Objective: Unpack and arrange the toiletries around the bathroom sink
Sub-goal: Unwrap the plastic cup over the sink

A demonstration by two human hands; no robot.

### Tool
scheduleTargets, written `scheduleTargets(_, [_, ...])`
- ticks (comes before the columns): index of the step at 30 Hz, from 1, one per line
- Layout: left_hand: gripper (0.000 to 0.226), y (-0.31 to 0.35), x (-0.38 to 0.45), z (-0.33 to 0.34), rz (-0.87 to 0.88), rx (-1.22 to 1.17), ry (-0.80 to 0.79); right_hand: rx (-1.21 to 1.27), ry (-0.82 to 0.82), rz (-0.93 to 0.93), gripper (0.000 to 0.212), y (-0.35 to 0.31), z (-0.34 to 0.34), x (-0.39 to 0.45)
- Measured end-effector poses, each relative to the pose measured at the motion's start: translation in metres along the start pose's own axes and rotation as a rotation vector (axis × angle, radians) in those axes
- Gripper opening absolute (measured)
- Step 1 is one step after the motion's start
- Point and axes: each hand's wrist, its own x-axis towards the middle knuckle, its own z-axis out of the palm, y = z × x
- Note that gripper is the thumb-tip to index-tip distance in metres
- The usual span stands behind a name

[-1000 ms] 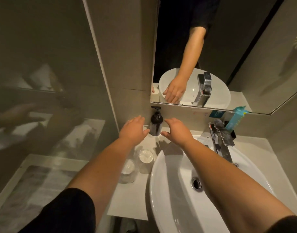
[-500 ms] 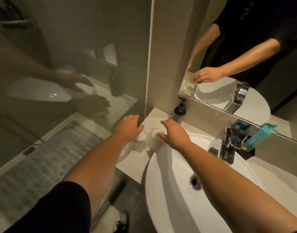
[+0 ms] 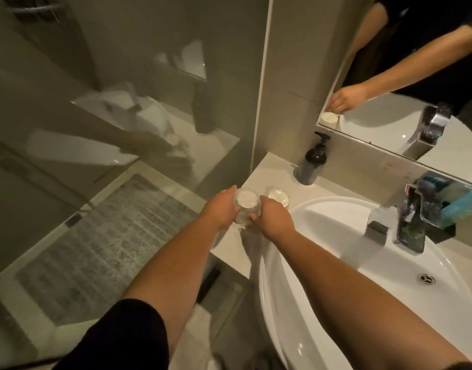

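Note:
Two clear glass cups with white lids stand on the white counter [image 3: 272, 169] left of the sink [image 3: 323, 228]. The nearer cup [image 3: 246, 202] is held between both hands: my left hand [image 3: 221, 209] wraps its left side and my right hand [image 3: 272, 216] grips its right side. Just behind it, the second cup [image 3: 279, 195] stands free. Farther back by the wall is a dark pump bottle [image 3: 311, 162]. A teal tube [image 3: 463, 201] lies behind the faucet [image 3: 411, 222].
A glass shower partition [image 3: 122, 116] rises at the left, with a grey patterned mat [image 3: 96, 241] on the floor beyond it. A mirror [image 3: 416, 76] hangs above the counter. The counter's left edge drops off right beside the held cup.
Both hands moved down from near the pump bottle to the cups and closed on the nearer one. The view swung left and down.

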Motion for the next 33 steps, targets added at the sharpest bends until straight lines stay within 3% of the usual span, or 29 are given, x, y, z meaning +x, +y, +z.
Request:
scheduleTargets(6, [0.045,-0.005,0.008,0.013,0.068,-0.136,0.029,0.028,0.036,0.062,0.031,0.003,0.018,0.015])
scheduleTargets(13, [0.039,-0.01,-0.004,0.012,0.026,-0.251,0.051,-0.012,0.071,0.102,0.03,-0.001,0.012,0.014])
scheduleTargets(26, [0.033,0.036,-0.056,-0.058,0.21,-0.136,0.1,0.019,0.246,0.02,0.043,-0.039,-0.056,-0.05])
scheduleTargets(33, [0.027,0.072,-0.093,-0.036,0.273,-0.089,0.078,0.065,0.313,0.082,0.039,-0.01,-0.069,-0.108])
